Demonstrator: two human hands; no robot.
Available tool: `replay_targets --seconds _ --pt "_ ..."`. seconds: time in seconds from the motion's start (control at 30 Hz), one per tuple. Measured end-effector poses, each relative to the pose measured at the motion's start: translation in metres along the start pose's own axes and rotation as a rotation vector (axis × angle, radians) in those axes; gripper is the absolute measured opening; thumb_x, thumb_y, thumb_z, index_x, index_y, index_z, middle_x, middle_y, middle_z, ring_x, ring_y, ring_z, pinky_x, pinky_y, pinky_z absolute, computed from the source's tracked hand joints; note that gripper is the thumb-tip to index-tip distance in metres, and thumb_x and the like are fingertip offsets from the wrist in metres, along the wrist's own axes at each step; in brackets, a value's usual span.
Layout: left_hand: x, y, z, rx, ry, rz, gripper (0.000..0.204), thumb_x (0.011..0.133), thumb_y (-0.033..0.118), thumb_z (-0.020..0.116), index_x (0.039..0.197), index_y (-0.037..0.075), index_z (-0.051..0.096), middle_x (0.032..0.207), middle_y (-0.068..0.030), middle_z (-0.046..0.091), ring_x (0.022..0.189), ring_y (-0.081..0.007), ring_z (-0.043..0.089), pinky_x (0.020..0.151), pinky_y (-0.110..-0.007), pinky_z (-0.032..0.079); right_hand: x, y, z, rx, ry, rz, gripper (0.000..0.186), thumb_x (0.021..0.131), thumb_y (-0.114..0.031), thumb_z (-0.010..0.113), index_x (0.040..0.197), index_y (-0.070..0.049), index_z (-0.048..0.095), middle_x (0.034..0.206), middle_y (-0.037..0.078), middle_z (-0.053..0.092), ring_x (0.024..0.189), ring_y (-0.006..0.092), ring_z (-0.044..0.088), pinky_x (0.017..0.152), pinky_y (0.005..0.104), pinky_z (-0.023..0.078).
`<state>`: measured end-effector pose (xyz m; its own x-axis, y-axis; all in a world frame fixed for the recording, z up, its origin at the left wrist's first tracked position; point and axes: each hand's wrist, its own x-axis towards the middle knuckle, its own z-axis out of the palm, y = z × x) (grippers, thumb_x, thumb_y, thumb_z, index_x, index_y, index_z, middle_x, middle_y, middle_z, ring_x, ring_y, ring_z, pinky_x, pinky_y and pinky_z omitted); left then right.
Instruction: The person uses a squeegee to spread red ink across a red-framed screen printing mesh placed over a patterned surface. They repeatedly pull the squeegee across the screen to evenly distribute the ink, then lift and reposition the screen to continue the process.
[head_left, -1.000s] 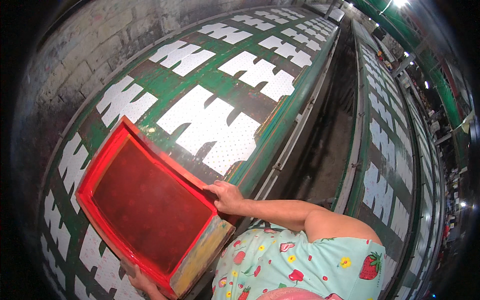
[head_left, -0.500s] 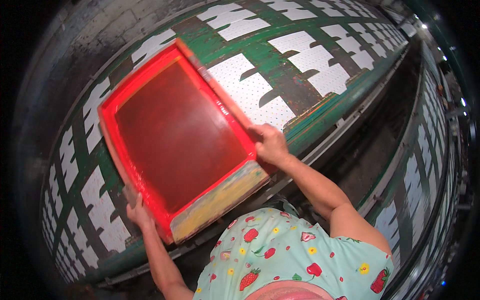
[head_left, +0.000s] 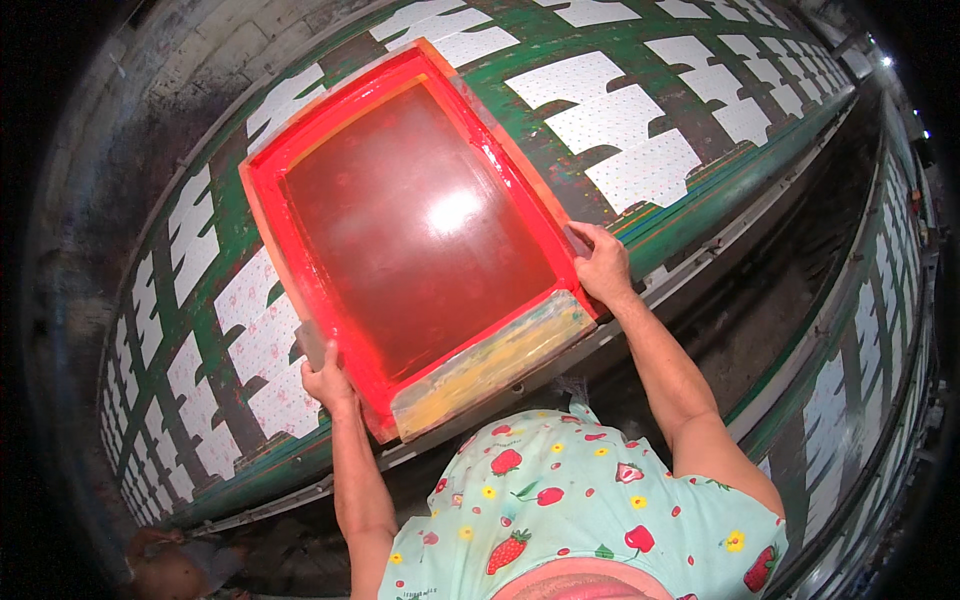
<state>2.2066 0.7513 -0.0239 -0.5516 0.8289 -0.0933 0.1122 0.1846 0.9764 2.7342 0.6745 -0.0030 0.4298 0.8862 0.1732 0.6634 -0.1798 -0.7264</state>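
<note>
A rectangular screen frame [head_left: 395, 250] with red edges, a dark red glossy middle and a yellow-grey near end lies on or just above the long green table [head_left: 665, 240]; I cannot tell whether it rests there. My left hand [head_left: 325, 378] is closed on its left edge, near the lower corner. On the right side, my right hand [head_left: 602, 265] grips the frame by its edge, fingers curled over it. White cut fabric pieces [head_left: 640, 170] with small prints are laid in rows around the frame, and what is under the frame is hidden.
A second long table with similar white pieces [head_left: 845, 390] runs along the right, across a narrow dark aisle. A block wall [head_left: 170, 70] backs the green table. At the lower left, another person [head_left: 175, 565] is partly visible in the dimness.
The frame has moved forward and right over the table and turned squarer to me, covering pieces that showed before. My hands stayed on its edges and moved with it; the view has turned too.
</note>
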Motion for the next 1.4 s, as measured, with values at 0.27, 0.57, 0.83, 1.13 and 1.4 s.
replay_targets --seconds 0.27,0.57,0.83,1.13,1.4 --pt "-0.018 0.003 0.028 0.04 -0.013 0.037 0.029 0.094 0.013 0.092 0.111 0.001 0.072 0.104 -0.0071 0.077 0.089 -0.0179 0.071 0.084 -0.036 0.058 0.015 0.026 -0.022 0.038 -0.024 -0.019 0.053 0.082 0.003 0.069 0.134 -0.007 0.076 0.123 0.02 0.078 0.117 0.0419 0.074 0.103 0.0499 0.06" --pt "-0.009 -0.015 0.028 0.201 0.002 0.038 0.029 0.094 0.013 0.091 0.113 -0.003 0.075 0.105 -0.0089 0.077 0.091 -0.0189 0.071 0.085 -0.036 0.057 0.017 0.028 -0.023 0.022 -0.07 -0.023 0.052 0.084 0.002 0.074 0.135 -0.008 0.076 0.122 0.019 0.077 0.117 0.0421 0.073 0.103 0.05 0.059" --pt "0.002 0.009 0.012 0.532 -0.18 0.062 0.051 0.1 0.045 0.084 0.111 -0.005 0.079 0.101 -0.0175 0.08 0.092 -0.0264 0.075 0.088 -0.044 0.058 -0.029 -0.044 -0.046 -0.317 -0.209 -0.439 0.056 0.09 -0.013 0.084 0.144 -0.011 0.072 0.14 0.018 0.071 0.133 0.0405 0.067 0.11 0.0519 0.055" --pt "0.066 0.027 0.051 0.84 -0.114 0.53 0.029 0.112 0.031 0.059 0.114 0.005 0.072 0.115 -0.0238 0.074 0.112 -0.0472 0.069 0.099 -0.058 0.055 -0.093 -0.132 -0.007 -0.322 -0.56 -0.809 0.046 0.088 -0.009 0.071 0.134 -0.009 0.074 0.125 0.013 0.074 0.115 0.0339 0.072 0.101 0.048 0.057" --pt "0.07 0.008 0.053 0.76 -0.019 0.755 0.019 0.109 0.023 0.061 0.114 0.008 0.071 0.113 -0.017 0.071 0.11 -0.0409 0.067 0.098 -0.056 0.055 -0.084 -0.176 0.041 -0.509 -0.726 -0.729 0.046 0.08 -0.007 0.082 0.126 -0.011 0.08 0.116 0.013 0.08 0.109 0.0361 0.077 0.096 0.0485 0.062"
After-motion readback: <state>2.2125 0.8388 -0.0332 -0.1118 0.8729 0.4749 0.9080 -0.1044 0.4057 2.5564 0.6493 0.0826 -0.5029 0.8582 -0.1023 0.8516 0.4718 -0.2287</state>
